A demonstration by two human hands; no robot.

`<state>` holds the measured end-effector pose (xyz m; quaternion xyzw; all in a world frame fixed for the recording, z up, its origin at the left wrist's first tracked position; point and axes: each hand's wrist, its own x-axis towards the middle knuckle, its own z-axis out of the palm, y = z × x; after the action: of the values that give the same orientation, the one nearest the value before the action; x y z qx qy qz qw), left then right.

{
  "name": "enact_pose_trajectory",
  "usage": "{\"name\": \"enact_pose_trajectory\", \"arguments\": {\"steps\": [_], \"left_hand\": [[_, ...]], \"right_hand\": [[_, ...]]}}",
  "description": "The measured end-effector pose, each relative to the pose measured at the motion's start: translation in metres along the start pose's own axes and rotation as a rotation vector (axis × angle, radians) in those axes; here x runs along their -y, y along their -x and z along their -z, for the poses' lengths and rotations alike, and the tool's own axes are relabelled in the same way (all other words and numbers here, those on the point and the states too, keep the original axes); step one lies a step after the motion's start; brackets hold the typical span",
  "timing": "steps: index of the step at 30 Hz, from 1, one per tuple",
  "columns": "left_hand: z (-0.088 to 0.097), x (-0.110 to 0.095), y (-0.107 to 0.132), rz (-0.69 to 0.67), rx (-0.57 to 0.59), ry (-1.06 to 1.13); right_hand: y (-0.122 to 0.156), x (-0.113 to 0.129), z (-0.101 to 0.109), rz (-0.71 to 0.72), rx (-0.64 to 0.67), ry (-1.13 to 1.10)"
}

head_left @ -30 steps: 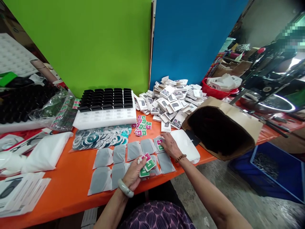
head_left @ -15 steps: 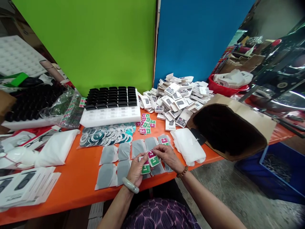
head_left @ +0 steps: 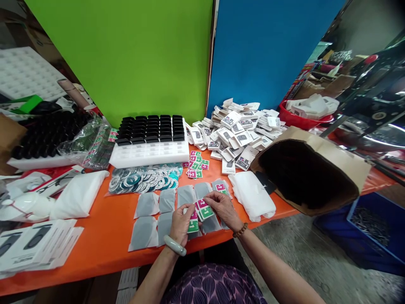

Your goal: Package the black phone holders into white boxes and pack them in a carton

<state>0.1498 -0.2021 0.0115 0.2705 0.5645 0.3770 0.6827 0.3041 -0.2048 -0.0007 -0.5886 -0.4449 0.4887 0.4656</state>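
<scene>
My left hand [head_left: 180, 226] is closed on a few small square packets [head_left: 193, 224], pink and green with white numbers 1 and 2. My right hand [head_left: 226, 210] pinches one such packet [head_left: 206, 211] by its top edge, just right of those in the left hand. Beneath and around both hands, grey items in thin translucent white sleeves [head_left: 144, 233] lie in two rows. Another pink-and-green packet [head_left: 220, 188] rests on the sleeve at the far right of the back row. A loose pile of the same packets [head_left: 196, 162] is farther back.
Behind the rows are a clear bag of rings [head_left: 144, 179] and a white foam tray [head_left: 148, 154] of black pieces. Small white boxes [head_left: 236, 131] are heaped at the back. An open carton [head_left: 344, 162] and white sheets [head_left: 253, 196] sit right; flat boxes [head_left: 38, 242] lie left.
The view has shifted slightly, so things on the table appear a little farther right. Both hands keep their packets, and the right hand's packet remains beside the left hand's.
</scene>
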Motion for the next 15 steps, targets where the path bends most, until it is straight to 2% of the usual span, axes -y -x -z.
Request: {"name": "enact_pose_trajectory", "arguments": {"steps": [5,10,15], "left_hand": [[0.007,-0.002,-0.003,-0.012,-0.077,-0.022],[0.017,-0.003,-0.003,-0.012,-0.099,-0.034],[0.021,-0.003,-0.003,-0.031,-0.127,-0.027]], "right_hand": [[-0.023,-0.001,0.004,0.123,-0.154,0.162],[-0.047,-0.004,-0.003,0.234,-0.202,0.465],[-0.044,-0.004,-0.009,0.279,-0.237,0.782]]}}
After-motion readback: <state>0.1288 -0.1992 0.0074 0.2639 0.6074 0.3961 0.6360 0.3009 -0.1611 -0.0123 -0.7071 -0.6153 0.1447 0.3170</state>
